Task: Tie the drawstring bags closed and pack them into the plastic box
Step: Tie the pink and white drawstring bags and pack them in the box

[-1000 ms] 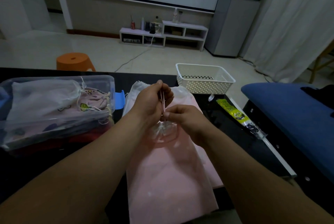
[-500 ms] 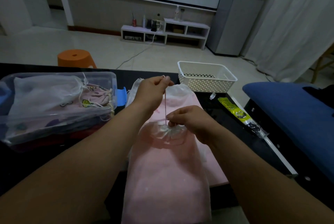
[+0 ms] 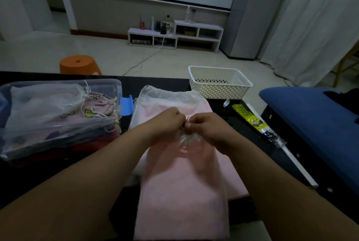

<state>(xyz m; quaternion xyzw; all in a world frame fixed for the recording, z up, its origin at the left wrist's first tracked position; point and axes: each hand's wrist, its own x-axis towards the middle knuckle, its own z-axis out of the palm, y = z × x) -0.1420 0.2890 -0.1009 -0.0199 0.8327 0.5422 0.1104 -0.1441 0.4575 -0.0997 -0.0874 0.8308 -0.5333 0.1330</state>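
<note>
Plastic box (image 3: pixel 64 81) is sitting on left side of table (image 3: pixel 159 85), w/ bags (image 3: pixel 48 104) lying inside it. Drawstring bag (image 3: pixel 180 192) is lying at centre, just right of box, on top of a second bag (image 3: pixel 171 97) that's sticking out behind it. Left hand (image 3: pixel 167 122) & right hand (image 3: pixel 206 126) are meeting at its neck, pinching there. Basket (image 3: pixel 219 92) is sitting at back right. Packet (image 3: pixel 250 122) is lying right of both bags, in front of basket. Stool (image 3: pixel 78 64) is standing on floor behind table.

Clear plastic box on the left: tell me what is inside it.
The plastic box holds a white drawstring bag and a pink printed bag on top. Beneath lie darker blue and red items, too covered to identify.
</note>
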